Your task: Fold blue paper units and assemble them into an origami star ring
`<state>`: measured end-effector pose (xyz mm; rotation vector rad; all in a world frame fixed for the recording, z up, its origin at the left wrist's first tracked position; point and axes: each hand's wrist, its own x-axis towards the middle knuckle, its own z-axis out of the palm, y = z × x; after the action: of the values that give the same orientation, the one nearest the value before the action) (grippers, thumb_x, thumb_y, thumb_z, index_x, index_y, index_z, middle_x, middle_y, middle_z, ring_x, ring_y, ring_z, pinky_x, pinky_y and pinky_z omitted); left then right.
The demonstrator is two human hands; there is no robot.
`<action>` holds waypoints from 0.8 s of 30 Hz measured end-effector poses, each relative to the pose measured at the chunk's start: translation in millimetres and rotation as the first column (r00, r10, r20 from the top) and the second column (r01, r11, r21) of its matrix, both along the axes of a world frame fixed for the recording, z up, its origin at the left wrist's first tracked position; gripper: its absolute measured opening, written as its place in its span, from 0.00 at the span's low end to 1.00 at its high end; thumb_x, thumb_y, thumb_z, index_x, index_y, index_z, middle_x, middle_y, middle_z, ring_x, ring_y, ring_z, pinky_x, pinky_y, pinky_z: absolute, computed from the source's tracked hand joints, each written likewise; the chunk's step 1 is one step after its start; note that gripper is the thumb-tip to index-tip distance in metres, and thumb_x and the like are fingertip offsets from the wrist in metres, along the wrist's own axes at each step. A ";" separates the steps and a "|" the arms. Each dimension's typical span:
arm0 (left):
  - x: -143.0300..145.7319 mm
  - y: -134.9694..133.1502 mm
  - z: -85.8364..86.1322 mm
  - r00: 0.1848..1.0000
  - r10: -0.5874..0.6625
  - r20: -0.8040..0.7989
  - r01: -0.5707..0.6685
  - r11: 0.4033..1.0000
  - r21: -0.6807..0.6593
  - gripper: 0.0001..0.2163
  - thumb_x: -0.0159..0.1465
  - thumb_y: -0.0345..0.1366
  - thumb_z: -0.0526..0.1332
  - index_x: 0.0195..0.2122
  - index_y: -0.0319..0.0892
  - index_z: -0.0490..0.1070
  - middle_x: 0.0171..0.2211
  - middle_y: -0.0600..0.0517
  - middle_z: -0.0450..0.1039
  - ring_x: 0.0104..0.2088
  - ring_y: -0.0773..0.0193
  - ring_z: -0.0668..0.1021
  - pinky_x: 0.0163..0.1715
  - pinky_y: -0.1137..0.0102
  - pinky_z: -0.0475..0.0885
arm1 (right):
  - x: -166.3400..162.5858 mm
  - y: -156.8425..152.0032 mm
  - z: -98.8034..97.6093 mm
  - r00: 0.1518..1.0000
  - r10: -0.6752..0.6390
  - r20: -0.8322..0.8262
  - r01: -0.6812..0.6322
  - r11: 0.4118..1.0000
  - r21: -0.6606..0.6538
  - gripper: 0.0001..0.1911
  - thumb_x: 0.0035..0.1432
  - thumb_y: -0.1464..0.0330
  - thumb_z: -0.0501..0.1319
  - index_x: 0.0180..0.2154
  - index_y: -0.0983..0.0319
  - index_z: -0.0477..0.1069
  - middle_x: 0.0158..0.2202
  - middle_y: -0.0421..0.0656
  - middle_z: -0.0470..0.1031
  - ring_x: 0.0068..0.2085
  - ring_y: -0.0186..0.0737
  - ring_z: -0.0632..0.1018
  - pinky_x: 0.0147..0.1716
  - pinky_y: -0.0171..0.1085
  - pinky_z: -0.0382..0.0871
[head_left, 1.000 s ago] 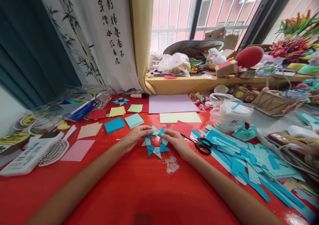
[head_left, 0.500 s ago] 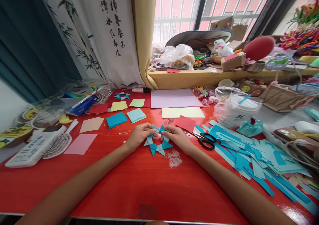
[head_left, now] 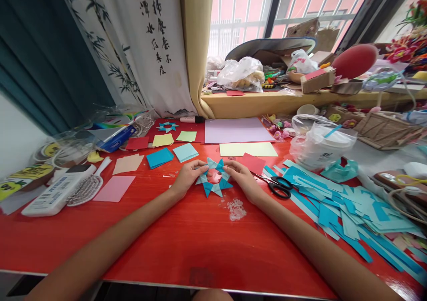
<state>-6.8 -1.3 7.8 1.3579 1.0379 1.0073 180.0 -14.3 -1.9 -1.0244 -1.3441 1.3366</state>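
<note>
While the star (head_left: pixel 214 182) lies flat near the middle of the tabletop (head_left: pixel 187 247), it is held only by two small pinches. The left hand (head_left: pixel 187 177) has its grip closed on the star's left rim. The right hand (head_left: pixel 243 179) has its grip closed on the upper right rim, with thumb and fingers pressed together on the paper. The star is a ring of light and dark blue folded points around an open centre. Probable faults are as follows. First, the points appear to be only tucked into one another, so an uneven push from the two sides would likely buckle the ring or slip one point out of its neighbour. Second, excess pinch pressure could crease or tear a thin tip. Third, a whitish rough patch (head_left: pixel 236 209) sits on the tabletop just in front of the star. It cannot be told whether it is sticky, but dragging the paper over it could snag or soil the underside. Fourth, the scissors (head_left: pixel 278 186) lie just beside the right wrist, blades pointing toward that hand, and a sideways sweep of the wrist could strike them. Fifth, the loose blue strips (head_left: pixel 333 205) beyond the scissors could be scattered by the same sweep.
</note>
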 end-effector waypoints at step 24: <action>-2.3 -0.8 0.3 0.999 0.049 0.004 -0.049 0.995 0.087 0.10 0.58 0.42 0.58 0.32 0.40 0.66 0.22 0.55 0.71 0.16 0.74 0.65 0.18 0.76 0.58 | 6.0 9.8 -6.6 0.954 -0.148 -0.260 0.138 0.989 -0.057 0.11 0.49 0.63 0.64 0.36 0.59 0.70 0.33 0.39 0.71 0.33 0.32 0.73 0.35 0.34 0.68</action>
<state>-9.1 -2.1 8.1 1.4076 1.0402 1.1014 186.0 -4.5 -8.5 -0.9143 -1.0304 1.3407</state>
